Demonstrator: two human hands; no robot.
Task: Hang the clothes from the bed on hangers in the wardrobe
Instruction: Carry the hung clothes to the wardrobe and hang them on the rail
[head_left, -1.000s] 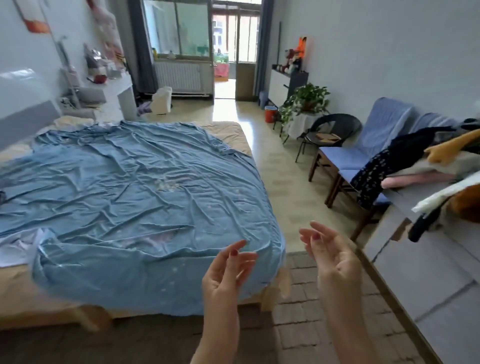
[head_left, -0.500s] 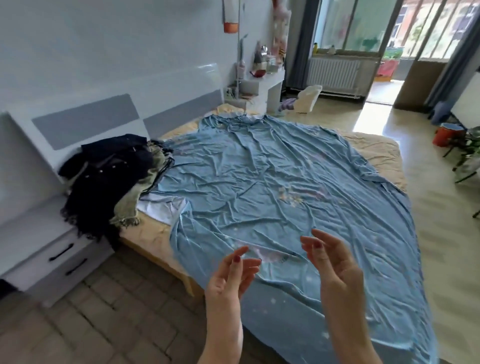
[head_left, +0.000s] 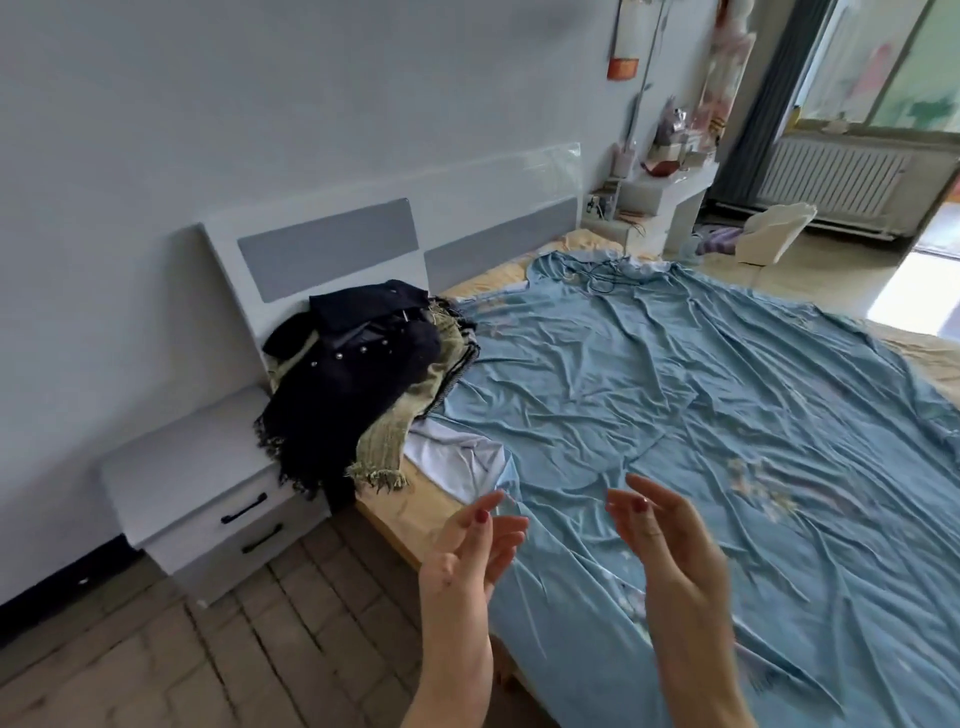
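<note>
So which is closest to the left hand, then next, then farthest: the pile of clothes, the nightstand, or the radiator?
From the left hand:
1. Pile of clothes, up-left on the bed's corner.
2. Nightstand, farther left on the floor, a close call with the pile.
3. Radiator, far right under the window.

There was one bed (head_left: 395, 512) under one blue sheet (head_left: 701, 415), one heap of clothes (head_left: 363, 379) on it, one nightstand (head_left: 208, 467) with two drawers, one radiator (head_left: 831, 176), and two bare hands, left (head_left: 467, 551) and right (head_left: 670, 545).
</note>
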